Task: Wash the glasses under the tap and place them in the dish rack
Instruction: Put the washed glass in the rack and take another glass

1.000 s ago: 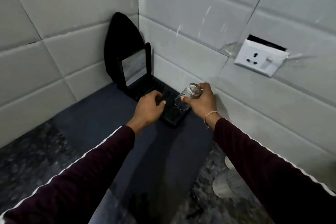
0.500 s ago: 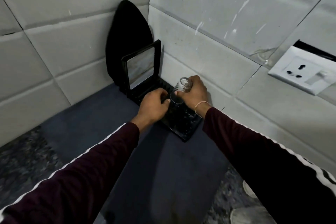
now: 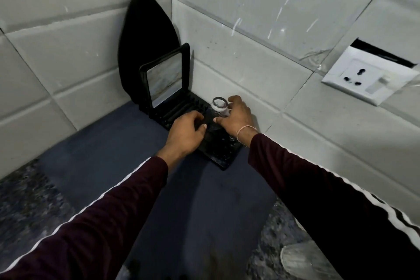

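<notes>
A black dish rack [image 3: 223, 154] lies on the counter in the tiled corner. On it stands a small clear glass [image 3: 219, 107], upside down with its base up. My right hand [image 3: 237, 118] grips the glass from the right, thumb in front and fingers behind it. My left hand [image 3: 185, 133] rests on the rack just left of the glass, its fingers curled, with nothing visible in it.
A black-framed tray [image 3: 164, 79] stands upright in the rack's far end, with a black oval board [image 3: 141, 36] leaning in the corner behind it. A dark blue mat [image 3: 181, 200] covers the granite counter [image 3: 25, 207]. A wall socket [image 3: 363, 77] is at right, and a clear object [image 3: 302, 261] lies at bottom right.
My right hand has turned the glass from tilted to base up and lowered it onto the rack. My left hand has come down onto the rack beside it.
</notes>
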